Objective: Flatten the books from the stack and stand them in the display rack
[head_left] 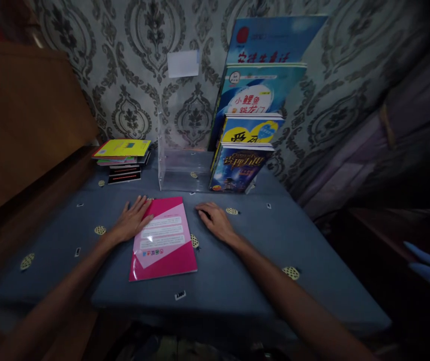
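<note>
A pink book (164,240) lies flat on the blue-grey tablecloth, with small print on a paler panel. My left hand (132,219) rests over its upper left edge, fingers spread and touching the cover. To the right of the book, my right hand (216,220) lies on the cloth, apart from the book, its fingers loosely bent and holding nothing. Beyond my hands stands a clear acrylic rack (179,180). Several books, the front one dark blue (235,169), stand upright at its right end.
A pile of thin books with a yellow one (124,148) on top sits at the back left of the table (297,230). A white card (183,63) is on the patterned wall. A brown wooden panel (27,120) stands at the left.
</note>
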Available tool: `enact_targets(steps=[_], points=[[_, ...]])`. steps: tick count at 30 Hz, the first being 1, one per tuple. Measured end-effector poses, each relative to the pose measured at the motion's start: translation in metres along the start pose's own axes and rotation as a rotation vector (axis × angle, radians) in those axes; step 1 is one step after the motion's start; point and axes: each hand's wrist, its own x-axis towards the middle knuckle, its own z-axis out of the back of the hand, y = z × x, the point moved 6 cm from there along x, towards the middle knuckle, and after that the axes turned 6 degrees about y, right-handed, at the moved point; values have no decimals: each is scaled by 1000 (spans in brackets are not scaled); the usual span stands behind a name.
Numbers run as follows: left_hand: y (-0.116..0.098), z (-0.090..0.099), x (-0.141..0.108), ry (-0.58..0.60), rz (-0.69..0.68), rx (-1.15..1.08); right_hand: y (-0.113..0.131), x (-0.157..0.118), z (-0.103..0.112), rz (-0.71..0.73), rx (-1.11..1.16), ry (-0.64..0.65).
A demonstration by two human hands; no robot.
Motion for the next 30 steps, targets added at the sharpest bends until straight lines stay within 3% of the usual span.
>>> enact_targets(steps=[6,11,15,19,22,25,30], points=[[-51,-4,19,-38,-105,6,6,-1,1,17,-20,-26],[-73,-8,27,-102,-159,-25,8,-3,4,23,-51,-77],[-67,2,23,-277,-144,-154,21,-1,-2,37,-118,-12],[-55,11,20,-420,-143,-347,53,16,-26,148,-222,126],[-49,12,21,-452,-137,-425,78,35,-50,214,-270,239],[-48,11,23,-448,-118,-412,89,51,-66,188,-284,281],[-50,11,25,-440,-102,-337,84,53,-67,151,-235,252]])
